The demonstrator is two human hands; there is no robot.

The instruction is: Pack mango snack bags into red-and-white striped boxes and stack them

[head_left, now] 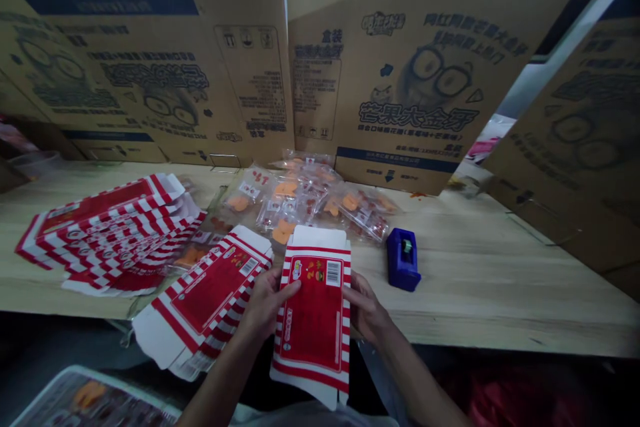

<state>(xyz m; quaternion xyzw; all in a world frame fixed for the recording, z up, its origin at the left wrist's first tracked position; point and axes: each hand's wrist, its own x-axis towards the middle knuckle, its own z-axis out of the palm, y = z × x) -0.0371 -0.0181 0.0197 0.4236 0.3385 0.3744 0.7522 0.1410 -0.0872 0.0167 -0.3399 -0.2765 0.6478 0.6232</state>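
Note:
Between my two hands is a red-and-white striped cardboard box [315,320], held upright in front of me with its white end flaps sticking out at top and bottom. My left hand [265,300] grips its left edge, thumb lying on the printed face. On the right edge, the fingers of my right hand [367,303] are closed against the side. Another striped box [215,290] lies just left of my left hand, overhanging the table's front edge. Farther left is a pile of flattened-looking striped boxes [115,233]. Clear packets [300,197] with orange and dark red pieces lie beyond the held box.
A blue tape dispenser [403,259] stands right of my right hand on the wooden table [480,280]. Large printed cartons [390,73] wall off the back, with another carton [575,147] at the right. Below the table, lower left, is a white-rimmed tub [100,380] of packets.

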